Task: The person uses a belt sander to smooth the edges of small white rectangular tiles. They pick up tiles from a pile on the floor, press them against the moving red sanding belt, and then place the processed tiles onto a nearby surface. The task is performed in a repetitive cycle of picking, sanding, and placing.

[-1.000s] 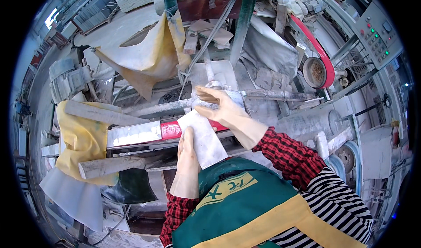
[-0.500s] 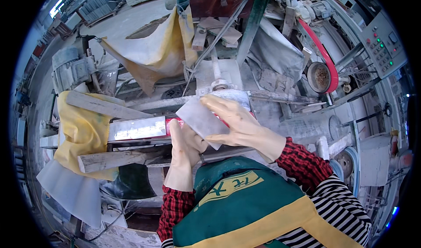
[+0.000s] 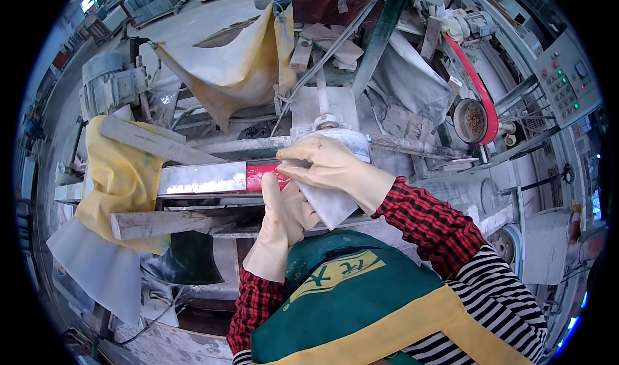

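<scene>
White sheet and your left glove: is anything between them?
Nothing shows between them in the head view: the left hand presses up against the white sheet, and the right hand lies on top.

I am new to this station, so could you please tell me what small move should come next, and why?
Probably ease the white woven bag further onto the grey machine spout: the gloved right hand presses its top edge there, while the gloved left hand supports it underneath.

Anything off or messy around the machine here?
Yes. Pale dust coats the machine frame and the floor. A yellow cloth hangs slack over the left end. Both gloved hands, left and right, press a white bag by the spout.
</scene>
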Available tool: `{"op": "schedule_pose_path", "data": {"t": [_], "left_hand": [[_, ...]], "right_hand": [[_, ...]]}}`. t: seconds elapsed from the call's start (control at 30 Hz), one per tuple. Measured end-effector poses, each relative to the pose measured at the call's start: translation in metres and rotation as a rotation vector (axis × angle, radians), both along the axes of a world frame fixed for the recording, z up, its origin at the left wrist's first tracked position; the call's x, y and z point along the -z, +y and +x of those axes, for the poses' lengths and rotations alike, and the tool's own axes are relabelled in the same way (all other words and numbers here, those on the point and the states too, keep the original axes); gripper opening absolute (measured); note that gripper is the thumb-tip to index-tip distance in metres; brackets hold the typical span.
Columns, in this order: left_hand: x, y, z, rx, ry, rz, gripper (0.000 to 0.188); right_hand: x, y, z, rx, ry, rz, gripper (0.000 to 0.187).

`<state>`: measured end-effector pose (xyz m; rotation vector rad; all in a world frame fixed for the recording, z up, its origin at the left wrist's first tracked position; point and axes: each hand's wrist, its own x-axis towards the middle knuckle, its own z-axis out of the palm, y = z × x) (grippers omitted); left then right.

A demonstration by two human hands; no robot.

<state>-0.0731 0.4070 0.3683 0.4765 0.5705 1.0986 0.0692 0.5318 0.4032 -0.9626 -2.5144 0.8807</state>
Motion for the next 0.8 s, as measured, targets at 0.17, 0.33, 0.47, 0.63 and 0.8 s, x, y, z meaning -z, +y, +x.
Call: {"op": "schedule_pose_path", "data": {"t": [0.17,0.33,0.47,0.63,0.8], "left_hand": [[-0.01,-0.002,0.004,-0.083,0.013,-0.025,0.132],[0.016,0.0,-0.014,-0.056,-0.076,0.025,0.124],[0.009,0.004,-0.01,-0.132,-0.084,-0.05,0.117],[0.009,0.003,-0.013,-0.285,-0.011,-0.202,0.087],[0.048,-0.019,-0.012,-0.398,-0.023,-0.232,0.057]], "right_hand": [[0.0,-0.007,0.007,-0.084,0.21,0.373,0.064],[-0.03,-0.039,0.03,-0.183,0.205,0.324,0.088],[-0.028,-0.058,0.05,-0.162,0.148,0.317,0.088],[-0.009,-0.06,0.058,-0.017,0.238,0.003,0.087],[0.029,-0.065,0.054,0.227,0.189,-0.068,0.071]]}}
